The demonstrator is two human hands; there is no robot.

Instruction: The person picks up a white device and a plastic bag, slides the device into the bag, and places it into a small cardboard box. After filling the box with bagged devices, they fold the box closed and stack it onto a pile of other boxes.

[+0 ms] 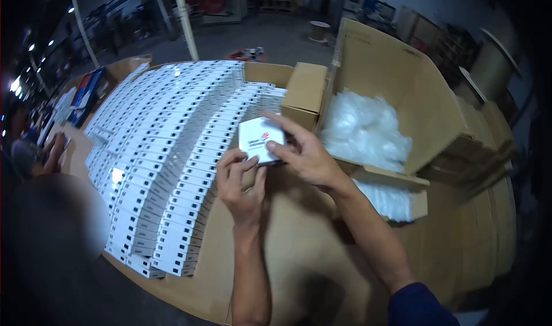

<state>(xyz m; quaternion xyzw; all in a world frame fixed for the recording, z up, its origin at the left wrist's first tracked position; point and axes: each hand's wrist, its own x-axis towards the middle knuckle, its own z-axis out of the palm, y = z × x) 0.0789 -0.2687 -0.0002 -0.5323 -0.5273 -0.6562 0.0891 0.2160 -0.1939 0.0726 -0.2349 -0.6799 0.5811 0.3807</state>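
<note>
A small white box (256,134) with dark printing and a red mark on its face is held up over the cardboard-covered table. My right hand (305,156) grips it from the right, thumb pressed on the printed face and fingers along the top edge. At the lower left corner, my left hand (240,182) holds the same box between curled fingers. Left of my hands stand long, tightly packed rows of white boxes (155,130), each with a small dark square on its narrow side.
A large open carton (397,67) at the right holds clear plastic bags (365,130). Before it lies a smaller carton with clear plastic pieces (385,199). A closed brown box (305,87) stands behind my hands. Other people (34,148) are at the left, one blurred in the foreground.
</note>
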